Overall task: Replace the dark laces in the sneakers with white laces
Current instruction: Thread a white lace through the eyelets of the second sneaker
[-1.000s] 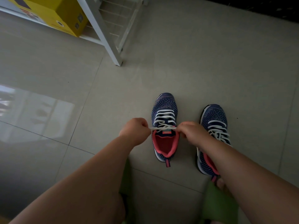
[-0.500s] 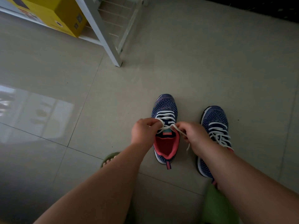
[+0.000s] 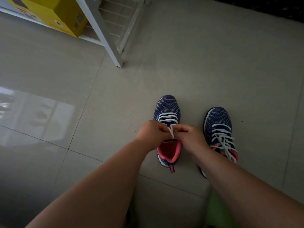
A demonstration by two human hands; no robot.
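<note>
Both hands meet over the tongue of the left sneaker [image 3: 168, 129]. The left hand [image 3: 152, 134] has its fingers curled, pinching a strand of the white lace [image 3: 171, 131]; the right hand [image 3: 191, 137] is likewise curled, thumb and forefinger nipping the same lace from the other side. The strands rise together between the two hands, which, in my judgement, is the hold for forming a bow or knot at the top eyelets: the crossings toward the toe are already threaded in white, and the grip close to the tongue would keep tension on them.

Just to the right of the left sneaker stands the right sneaker [image 3: 218, 127], also laced in white, with loose ends trailing over its pink collar; whether it is tied cannot be told. No dark laces are visible. Both shoes sit upright, toes pointing away from the person, on the tiled floor [image 3: 230, 71], presumably so the eyelets face the wearer.

Well beyond the left sneaker, up and to the left, a white rack [image 3: 105, 35] carries a yellow box [image 3: 54, 12]. The box bears small printed marks, too small to read. No brand is legible on the shoes.
</note>
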